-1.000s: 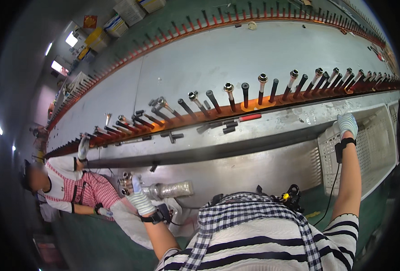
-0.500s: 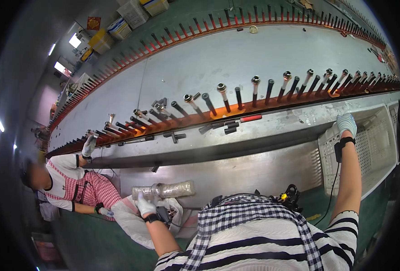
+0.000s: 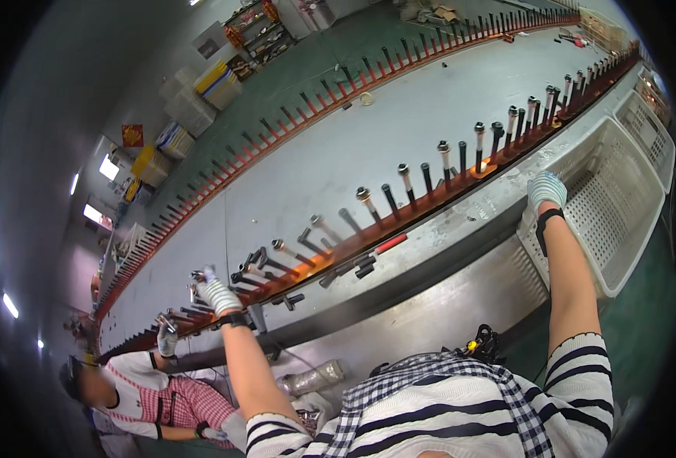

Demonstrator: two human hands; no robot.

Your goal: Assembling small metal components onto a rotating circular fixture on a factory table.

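Note:
My left hand (image 3: 217, 294), in a striped knit glove, reaches over the near row of upright pegs. Its fingers close on a small chrome metal fitting (image 3: 197, 278) at the row's left part; the fingertips are partly hidden. At the far right, my gloved right hand (image 3: 546, 191) grips the upper left corner of a white plastic crate (image 3: 611, 281), whose perforated floor shows. Black and red pegs stand along an orange-lit track (image 3: 422, 204), several carrying chrome-topped fittings (image 3: 364, 195). A plastic-wrapped tubular bundle (image 3: 311, 378) lies below my left forearm.
A co-worker (image 3: 135, 397) in a red checked apron sits at left, one gloved hand (image 3: 168, 340) holding a chrome piece. Dark loose sleeves (image 3: 359, 267) and a red one (image 3: 391, 243) lie on the ledge. A second crate (image 3: 647, 126) adjoins mine. Another peg row (image 3: 307, 103) runs across the far side.
My left hand has left the wrapped bundle and risen to the peg row, where it grasps a chrome fitting. My right hand stays on the crate. The whole view has tilted and shifted.

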